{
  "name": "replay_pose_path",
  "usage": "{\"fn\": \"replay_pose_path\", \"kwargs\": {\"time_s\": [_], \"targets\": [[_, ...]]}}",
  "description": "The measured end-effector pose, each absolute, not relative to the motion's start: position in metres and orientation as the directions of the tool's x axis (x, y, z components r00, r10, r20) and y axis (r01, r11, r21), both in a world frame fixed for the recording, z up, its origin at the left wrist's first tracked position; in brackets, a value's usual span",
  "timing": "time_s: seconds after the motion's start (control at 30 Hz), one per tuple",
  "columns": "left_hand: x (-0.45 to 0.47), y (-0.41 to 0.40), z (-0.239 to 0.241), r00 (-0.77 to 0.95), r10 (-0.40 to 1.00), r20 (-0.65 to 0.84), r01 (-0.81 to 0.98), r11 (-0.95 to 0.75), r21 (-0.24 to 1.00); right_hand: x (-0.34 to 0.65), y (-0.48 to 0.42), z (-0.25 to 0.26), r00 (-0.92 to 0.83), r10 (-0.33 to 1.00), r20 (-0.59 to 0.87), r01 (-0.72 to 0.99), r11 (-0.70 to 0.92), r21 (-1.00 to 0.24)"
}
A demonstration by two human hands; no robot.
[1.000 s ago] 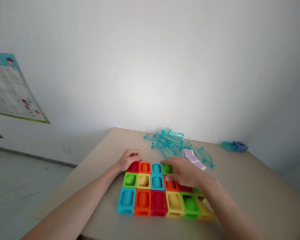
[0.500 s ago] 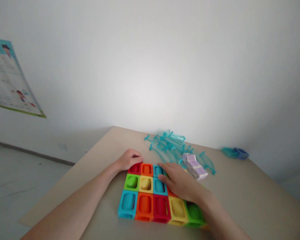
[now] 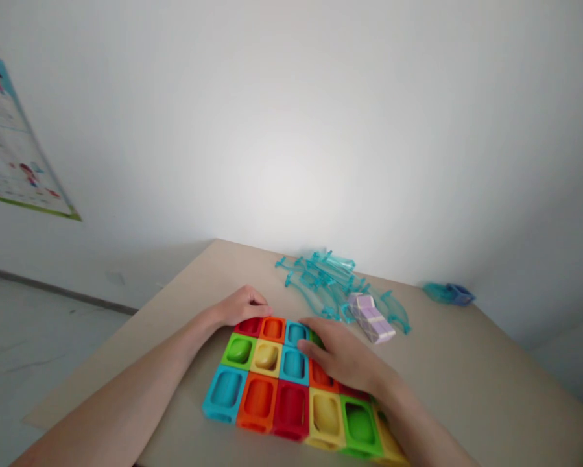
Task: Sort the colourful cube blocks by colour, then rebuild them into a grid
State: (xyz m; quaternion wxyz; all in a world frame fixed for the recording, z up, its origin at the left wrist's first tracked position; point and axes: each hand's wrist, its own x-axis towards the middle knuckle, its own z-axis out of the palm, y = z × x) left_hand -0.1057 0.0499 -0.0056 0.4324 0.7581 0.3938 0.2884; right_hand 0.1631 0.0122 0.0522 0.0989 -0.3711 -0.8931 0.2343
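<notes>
A flat grid of colourful square blocks [image 3: 259,397] lies on the table in front of me, in red, orange, blue, green and yellow, each with a hollow rounded window. My left hand [image 3: 241,307] is at its far left corner, fingers curled together against a red block [image 3: 248,326]. Across the right part of the grid lies my right hand [image 3: 340,353], palm down with fingers stretched and the thumb apart, near a blue block [image 3: 294,363]. That hand and forearm hide several blocks.
Translucent teal curved plastic pieces [image 3: 327,275] are heaped behind the grid. A purple checked block-like piece [image 3: 371,318] lies beside them. Teal and dark blue items [image 3: 449,294] rest against the wall at the far right. The table's left edge [image 3: 120,333] drops to the floor.
The block grid's near side has swung left, so the grid is turned slightly on the table. Both hands stay on it. The whole view has also shifted a little.
</notes>
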Motion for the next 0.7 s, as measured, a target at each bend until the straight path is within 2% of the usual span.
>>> {"fn": "replay_pose_path", "kwargs": {"time_s": [0.2, 0.33, 0.43, 0.6, 0.7], "targets": [[-0.104, 0.046, -0.003, 0.54, 0.825, 0.17, 0.38, -0.418, 0.825, 0.159, 0.017, 0.042, -0.677, 0.728, 0.108, 0.585, 0.622, -0.521], [-0.095, 0.038, 0.007, 0.544, 0.793, 0.274, 0.412, -0.537, 0.736, 0.158, 0.018, 0.04, -0.661, 0.714, 0.231, 0.571, 0.679, -0.461], [-0.086, 0.029, 0.015, 0.558, 0.771, 0.308, 0.433, -0.587, 0.684, 0.157, 0.018, 0.037, -0.68, 0.681, 0.272, 0.543, 0.717, -0.438], [-0.08, 0.019, 0.023, 0.595, 0.767, 0.238, 0.453, -0.565, 0.689, 0.157, 0.018, 0.036, -0.657, 0.698, 0.283, 0.545, 0.7, -0.461], [-0.081, 0.018, 0.024, 0.595, 0.79, 0.148, 0.465, -0.488, 0.739, 0.157, 0.015, 0.04, -0.664, 0.695, 0.274, 0.578, 0.71, -0.402]]}}
